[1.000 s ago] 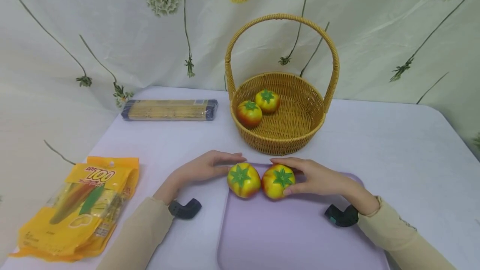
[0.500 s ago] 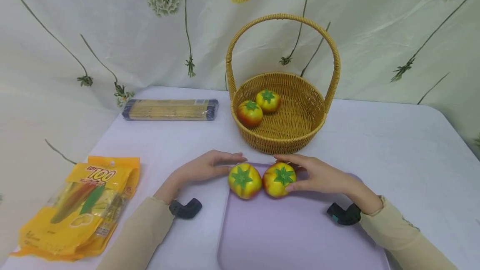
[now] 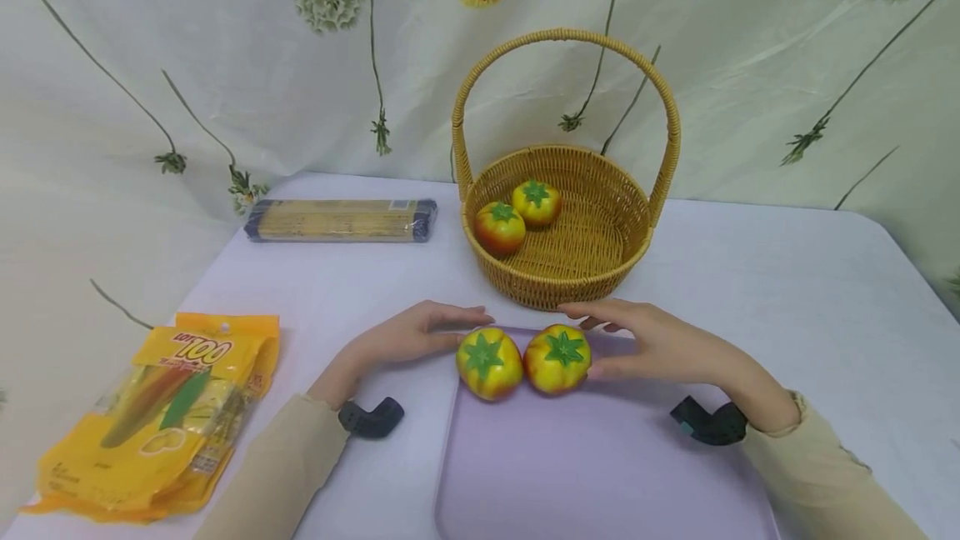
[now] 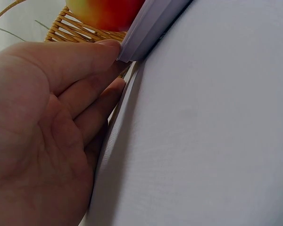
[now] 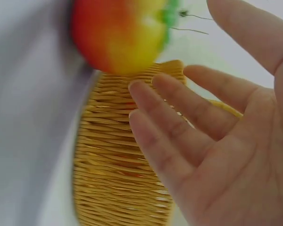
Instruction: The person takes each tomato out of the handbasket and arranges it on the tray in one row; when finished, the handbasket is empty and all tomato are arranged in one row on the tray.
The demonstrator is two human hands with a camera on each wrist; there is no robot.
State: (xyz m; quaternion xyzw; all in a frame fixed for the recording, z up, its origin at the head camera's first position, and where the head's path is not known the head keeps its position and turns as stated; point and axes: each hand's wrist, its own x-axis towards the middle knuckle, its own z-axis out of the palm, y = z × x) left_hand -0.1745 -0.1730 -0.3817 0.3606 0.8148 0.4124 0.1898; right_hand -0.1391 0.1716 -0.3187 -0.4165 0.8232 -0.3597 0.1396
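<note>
Two yellow-red tomatoes with green star-shaped tops, a left tomato (image 3: 489,373) and a right tomato (image 3: 553,369), stand side by side at the far left corner of a lilac tray (image 3: 600,457). Beside the left one rests my left hand (image 3: 408,336), its fingers extended. In the left wrist view its thumb (image 4: 85,61) touches the tray's rim. My right hand (image 3: 660,344) is spread just right of the right tomato. In the right wrist view that tomato (image 5: 118,33) is apart from the straight fingers (image 5: 170,141), and the palm holds nothing.
Behind the tray stands a wicker basket (image 3: 570,269) with a tall arched handle and two similar tomatoes (image 3: 500,232) inside. A plastic-wrapped bundle of thin sticks (image 3: 337,221) lies back left. Yellow snack bags (image 3: 150,432) lie at the left edge.
My right hand has let go of the right tomato and drawn away to the right, its fingers opening. My left hand has kept its place by the left tomato.
</note>
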